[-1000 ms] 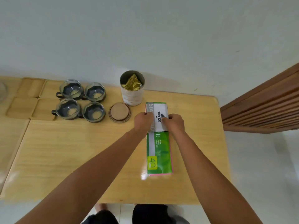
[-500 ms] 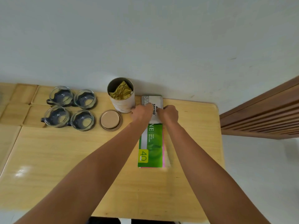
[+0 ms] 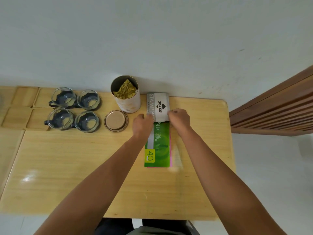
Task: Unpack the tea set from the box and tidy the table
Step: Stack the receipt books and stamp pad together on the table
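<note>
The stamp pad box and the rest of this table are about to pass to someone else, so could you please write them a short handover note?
Left hand and right hand each grip a side of the grey stamp pad box, which lies on the green folder by the wall.
Out already: four glass cups on wooden coasters, and the open tea canister with its lid beside it.
Left: let go of the box, probably cap the canister, finish tidying the table.

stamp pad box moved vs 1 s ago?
Yes. The stamp pad box slid away from the person toward the wall, now level with the tea can instead of nearer than it.
</note>
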